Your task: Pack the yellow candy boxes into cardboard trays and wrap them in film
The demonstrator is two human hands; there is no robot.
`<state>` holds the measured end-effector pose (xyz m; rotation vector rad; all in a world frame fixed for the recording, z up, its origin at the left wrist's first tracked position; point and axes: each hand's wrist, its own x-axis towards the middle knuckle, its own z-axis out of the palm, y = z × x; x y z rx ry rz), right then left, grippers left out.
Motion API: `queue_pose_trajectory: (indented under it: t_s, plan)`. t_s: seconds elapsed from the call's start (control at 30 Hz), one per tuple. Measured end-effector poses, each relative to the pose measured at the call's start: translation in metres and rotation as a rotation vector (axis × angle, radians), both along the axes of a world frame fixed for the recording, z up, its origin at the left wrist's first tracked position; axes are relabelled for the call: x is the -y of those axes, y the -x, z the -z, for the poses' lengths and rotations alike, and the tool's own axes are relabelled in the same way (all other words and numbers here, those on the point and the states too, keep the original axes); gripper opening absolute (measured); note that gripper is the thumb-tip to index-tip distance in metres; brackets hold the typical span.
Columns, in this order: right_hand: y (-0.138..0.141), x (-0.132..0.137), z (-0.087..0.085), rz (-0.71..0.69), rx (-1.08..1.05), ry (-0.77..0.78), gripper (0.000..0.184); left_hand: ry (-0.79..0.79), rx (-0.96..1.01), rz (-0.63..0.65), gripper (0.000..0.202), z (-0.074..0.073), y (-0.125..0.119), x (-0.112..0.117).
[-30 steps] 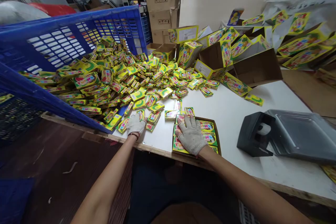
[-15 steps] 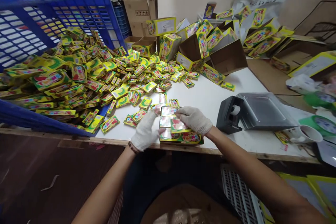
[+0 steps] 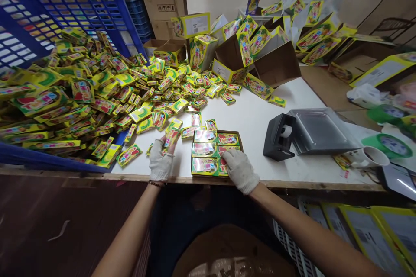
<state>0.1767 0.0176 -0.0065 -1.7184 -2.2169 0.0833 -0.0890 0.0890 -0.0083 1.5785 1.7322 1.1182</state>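
A small brown carton (image 3: pixel 240 135) lies open at the table's near edge, filled with rows of yellow packets (image 3: pixel 204 149). My gloved right hand (image 3: pixel 239 169) rests on the carton's near right corner, fingers curled over the packets there. Left of the carton, my gloved left hand (image 3: pixel 160 161) is closed on a single yellow packet (image 3: pixel 170 137), lifted slightly off the table. A big heap of the same yellow packets (image 3: pixel 107 91) spills from a tipped blue plastic crate (image 3: pixel 65 13) toward my hands.
A black tape dispenser (image 3: pixel 278 136) and a grey metal tray (image 3: pixel 320 130) sit right of the carton. Empty yellow display boxes (image 3: pixel 256 47) pile up at the back. A mug (image 3: pixel 365 157), green tape rolls (image 3: pixel 386 143) and flat cartons (image 3: pixel 367 229) lie far right.
My left hand left the carton and picked a packet from the loose ones on the left. My right hand slid from the carton's top to its near right corner.
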Motion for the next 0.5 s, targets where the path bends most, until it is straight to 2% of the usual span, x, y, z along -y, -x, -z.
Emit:
queue_pose_trajectory:
  t_s: [0.07, 0.13, 0.23, 0.3, 0.33, 0.4, 0.5]
  plan:
    - [-0.005, -0.002, 0.001, -0.019, -0.108, 0.033, 0.023, -0.079, 0.174, 0.104, 0.058, -0.009, -0.020, 0.014]
    - [-0.009, -0.005, -0.002, -0.020, -0.319, 0.058, 0.026, -0.159, 0.189, 0.256, 0.059, -0.019, -0.038, 0.025]
    - [-0.011, -0.013, -0.020, 0.021, -0.727, 0.069, 0.035, -0.327, -0.045, 0.538, 0.052, -0.031, -0.064, 0.032]
    - [-0.012, -0.022, -0.038, 0.006, -0.857, 0.110, 0.039, -0.448, -0.153, 0.717, 0.053, -0.035, -0.079, 0.029]
    - [-0.014, -0.027, -0.046, -0.009, -0.860, 0.144, 0.038, -0.488, -0.180, 0.766, 0.055, -0.036, -0.083, 0.026]
    - [-0.022, -0.036, -0.056, -0.003, -0.790, 0.215, 0.032, -0.497, -0.217, 0.727, 0.060, -0.034, -0.083, 0.016]
    - [-0.036, -0.044, -0.055, 0.121, -0.670, 0.204, 0.028, -0.319, -0.336, 0.412, 0.060, -0.025, -0.054, -0.008]
